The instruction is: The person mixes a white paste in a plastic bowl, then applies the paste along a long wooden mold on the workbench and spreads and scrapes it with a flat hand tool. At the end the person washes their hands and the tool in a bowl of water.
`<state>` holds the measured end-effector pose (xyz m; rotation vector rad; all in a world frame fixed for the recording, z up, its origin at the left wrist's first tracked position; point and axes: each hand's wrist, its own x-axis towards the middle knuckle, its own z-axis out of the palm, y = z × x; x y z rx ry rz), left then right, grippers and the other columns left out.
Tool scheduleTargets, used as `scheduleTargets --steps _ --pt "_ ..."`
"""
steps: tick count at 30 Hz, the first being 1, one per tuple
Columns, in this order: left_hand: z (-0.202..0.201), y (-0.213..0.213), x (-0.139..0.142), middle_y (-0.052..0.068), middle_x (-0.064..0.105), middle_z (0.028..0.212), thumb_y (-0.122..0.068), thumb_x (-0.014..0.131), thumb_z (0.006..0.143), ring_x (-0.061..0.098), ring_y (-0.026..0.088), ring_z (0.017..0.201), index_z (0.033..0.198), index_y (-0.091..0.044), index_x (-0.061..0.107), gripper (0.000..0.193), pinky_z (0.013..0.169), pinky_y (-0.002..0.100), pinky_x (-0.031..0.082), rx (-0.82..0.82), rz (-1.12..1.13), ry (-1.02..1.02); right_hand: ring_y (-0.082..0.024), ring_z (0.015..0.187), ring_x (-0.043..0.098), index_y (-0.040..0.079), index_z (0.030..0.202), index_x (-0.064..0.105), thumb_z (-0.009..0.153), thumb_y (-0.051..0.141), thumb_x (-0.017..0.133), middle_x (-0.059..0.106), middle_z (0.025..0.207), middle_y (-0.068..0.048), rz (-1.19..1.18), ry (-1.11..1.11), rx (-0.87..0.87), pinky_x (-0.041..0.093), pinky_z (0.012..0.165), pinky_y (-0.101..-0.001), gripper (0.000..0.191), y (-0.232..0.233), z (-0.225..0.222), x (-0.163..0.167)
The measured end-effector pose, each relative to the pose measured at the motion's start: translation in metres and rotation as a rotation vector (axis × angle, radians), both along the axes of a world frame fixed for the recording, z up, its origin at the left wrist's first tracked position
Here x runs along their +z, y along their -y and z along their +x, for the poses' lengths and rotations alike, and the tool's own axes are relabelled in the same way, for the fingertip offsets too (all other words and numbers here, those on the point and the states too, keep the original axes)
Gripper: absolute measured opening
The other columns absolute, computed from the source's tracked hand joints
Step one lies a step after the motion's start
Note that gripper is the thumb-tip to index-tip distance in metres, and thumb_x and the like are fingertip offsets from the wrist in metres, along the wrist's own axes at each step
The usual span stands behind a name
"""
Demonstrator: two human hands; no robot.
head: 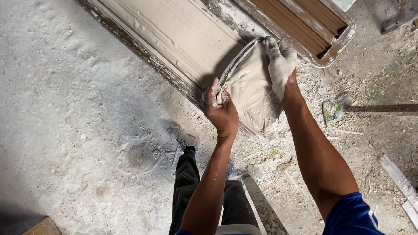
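Soft daylight lit the scene evenly, without glare. Faint shadows fell toward seven o'clock on the floor [87, 143]. Focus stayed sharp, edges slightly bowed.

Grey wet plaster slab [250, 89] — tilted, over mould
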<state>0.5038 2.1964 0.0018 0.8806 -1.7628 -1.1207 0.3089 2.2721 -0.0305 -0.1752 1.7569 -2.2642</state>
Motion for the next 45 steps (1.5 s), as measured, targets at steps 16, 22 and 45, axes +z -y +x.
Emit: scheduleTargets --steps 16,22,45 --pt "-0.076 0.037 0.026 0.009 0.058 0.131 0.011 0.058 0.100 0.061 0.019 0.122 0.138 -0.003 0.054 0.040 0.105 0.033 0.054 -0.215 0.295 -0.478 -0.021 0.078 0.065 0.003 0.094 0.071 0.105 0.014 0.059 0.073 0.086 -0.009 0.047 0.023 0.367 0.055 0.078 -0.0358 0.019 0.050 0.033 0.030" --pt "-0.110 0.097 0.093 0.006 0.058 0.134 0.004 0.060 0.099 0.060 0.017 0.123 0.136 -0.001 0.057 0.038 0.106 0.029 0.053 -0.388 0.366 -0.548 -0.027 0.079 0.065 0.003 0.091 0.068 0.104 0.014 0.056 0.071 0.085 -0.013 0.585 -0.249 0.274 0.054 0.080 -0.0402 0.021 0.125 0.054 0.085" --pt "-0.225 0.770 0.152 0.001 0.047 0.152 -0.034 0.080 0.094 0.040 0.023 0.137 0.150 -0.012 0.048 0.069 0.119 0.042 0.031 -0.888 1.220 -1.274 -0.041 0.079 0.066 0.004 0.088 0.067 0.101 0.018 0.053 0.070 0.087 -0.021 1.126 -0.927 0.188 0.055 0.076 -0.0489 0.024 0.665 -0.024 0.239"
